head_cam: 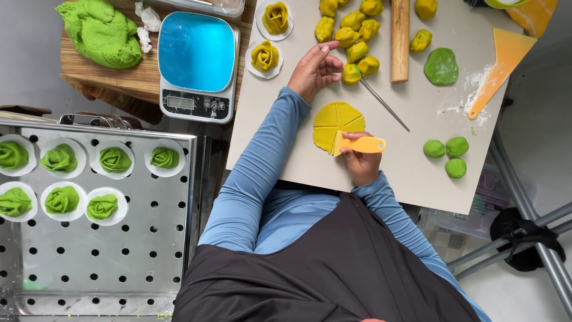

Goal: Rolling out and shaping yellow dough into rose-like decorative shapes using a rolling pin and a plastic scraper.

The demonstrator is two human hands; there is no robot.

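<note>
Pressing down into a flat yellow dough disc (pixel 335 124), a small yellow plastic cutter (pixel 360 145) is gripped in the right hand (pixel 361 162), whose fingers are closed around its handle. The disc lies on the pale board (pixel 411 173) near the front edge and is already scored into wedges, with the cutter blade set at its lower right side. The left hand (pixel 313 70) is laid on the board just above the disc, fingers loosely curled and holding nothing, its fingertips touching a yellow dough ball (pixel 350 73) at the edge of a cluster of such balls. A thin metal rod (pixel 384 105) is seen lying slanted between the cluster and the disc, and a wooden rolling pin (pixel 400 39) stands just beside the balls. To the right, a flattened green dough piece (pixel 441 66), three green dough balls (pixel 445 156) and an orange scraper (pixel 499 67) are placed. A blue-topped kitchen scale (pixel 197 64) and a perforated metal tray (pixel 119 244) of shaped green buns are found to the left.
</note>
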